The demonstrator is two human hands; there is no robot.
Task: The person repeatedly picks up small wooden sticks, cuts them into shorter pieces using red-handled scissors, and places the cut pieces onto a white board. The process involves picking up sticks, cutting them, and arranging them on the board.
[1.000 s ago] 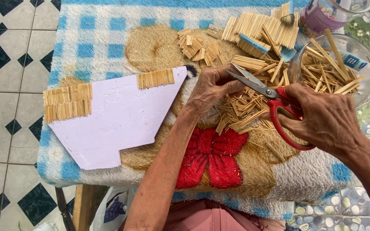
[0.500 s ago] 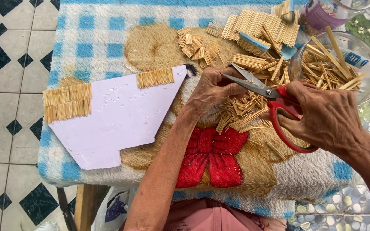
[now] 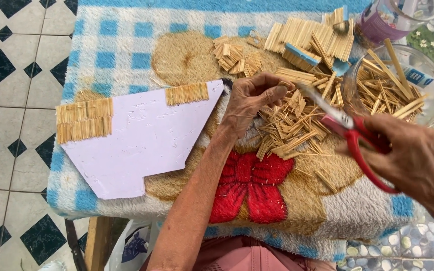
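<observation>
Scissors point(image 3: 350, 131), red-handled, are sitting in the right hand point(image 3: 418, 160), fingers looped thru the handles and closed on them, blades pointing up-left twd the left fingertips, prob lined up for a cut. Left hand point(image 3: 249, 103) is curling over the cut straw pile point(image 3: 290, 130), thumb and fingers pinched together at the tips; can't tell if a piece is betw them. Pile is lying right under and just right of those fingers, so it's within easy reach. Lilac card shape point(image 3: 141, 140) is lying left of the left wrist on the fleece blanket point(image 3: 126, 50), w/ straw strips along its top and left edge. Glass bowl point(image 3: 430, 108) w/ longer sticks is sitting above the right knuckles. White tube w/ blue label point(image 3: 428, 83) is resting across the bowl rim. Jar w/ purple label point(image 3: 383, 25) is standing at top, above the bowl.
</observation>
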